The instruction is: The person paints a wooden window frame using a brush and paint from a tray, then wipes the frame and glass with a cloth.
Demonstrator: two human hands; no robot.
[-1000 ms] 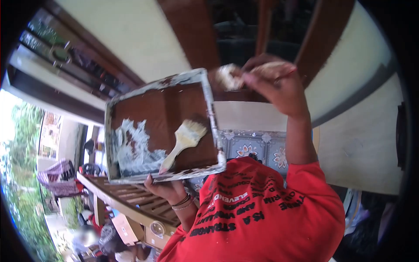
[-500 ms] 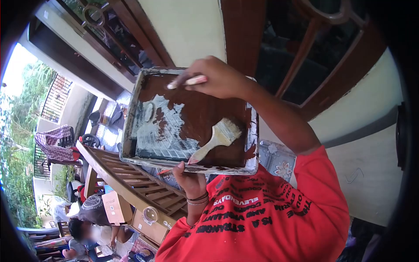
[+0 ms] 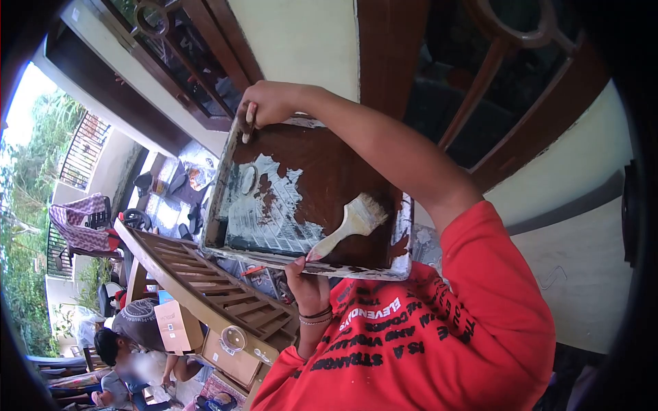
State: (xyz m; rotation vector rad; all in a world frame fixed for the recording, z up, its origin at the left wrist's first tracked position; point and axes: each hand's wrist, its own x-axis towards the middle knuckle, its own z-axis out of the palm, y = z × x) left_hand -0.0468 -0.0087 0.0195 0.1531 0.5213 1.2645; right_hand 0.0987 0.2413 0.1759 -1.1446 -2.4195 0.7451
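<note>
Far L: green leafy foliage (image 3: 31,198) is running out of view at the dark lens edge, blurry. Purple-white patterned cloth (image 3: 79,222) is draping over a dark chair. Below, another person in a dark grey shirt (image 3: 147,325) is bending down; hands partly hidden, work unclear. Brown cardboard box (image 3: 233,359) is sitting by the light-brown slatted wooden frame (image 3: 212,281), whose upper R part is going behind the tray; can't tell if touching.

Center: rectangular paint-smeared tray (image 3: 409,240) is tilting, held up in the air, w/ brown and whitish paint inside. R hand (image 3: 264,106) is gripping a pale handle w/ reddish end (image 3: 249,123) at the tray's upper L corner; tool head hard to make out, contact w/ tray unclear. R forearm is covering part of the upper rim. L hand (image 3: 308,291) is clamping the tray's lower rim, thumb on top, other fingers mostly hidden underneath. Wide cream paintbrush (image 3: 353,222) is lying in the tray, handle end reaching the lower rim just beside L thumb.

R side: red printed shirt (image 3: 439,322) is sitting close below the tray's lower R corner. Pale wall (image 3: 569,274) is standing well apart from tray, leaving open room beyond R arm.
</note>
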